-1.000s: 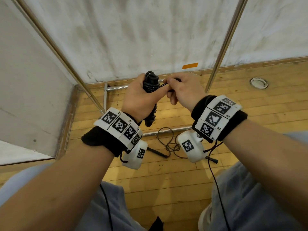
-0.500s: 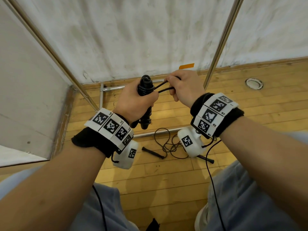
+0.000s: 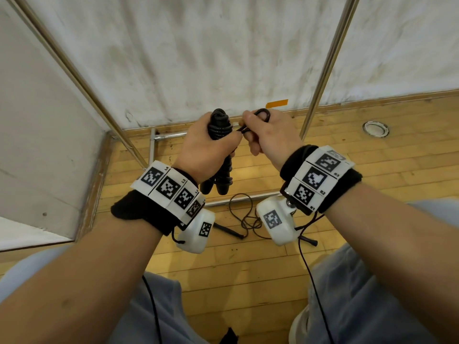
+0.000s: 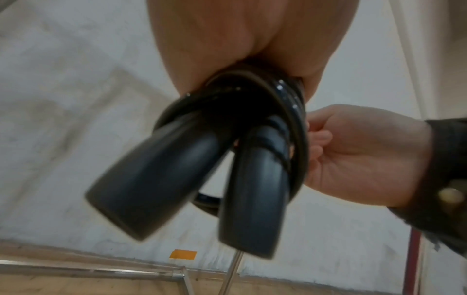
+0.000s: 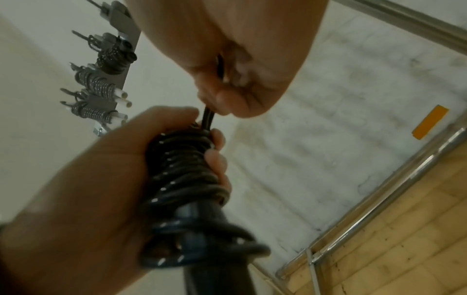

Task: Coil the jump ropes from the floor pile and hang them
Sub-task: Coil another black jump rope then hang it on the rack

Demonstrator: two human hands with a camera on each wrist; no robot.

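My left hand (image 3: 206, 147) grips a black jump rope bundle (image 3: 219, 127); its cord is wound in several turns round two black handles (image 4: 182, 179) that point down. In the right wrist view the coils (image 5: 187, 169) sit under my left fingers (image 5: 217, 159). My right hand (image 3: 268, 135) pinches the cord's end loop (image 3: 263, 114) just right of the bundle's top. On the floor below lies another black jump rope (image 3: 246, 219), loose and tangled, partly hidden by the wrist cameras. Several coiled ropes (image 5: 101, 83) hang on wall hooks.
A metal rack frame (image 3: 320, 78) with slanted poles stands against the white wall, its base bars (image 3: 169, 136) on the wooden floor. An orange tape strip (image 3: 277, 104) marks the wall base. A round floor fitting (image 3: 375, 129) lies at right.
Both hands have drawn close together again. The right hand has brought the cord's end loop in beside the top of the bundle, and the stretched cord between the hands has shortened.
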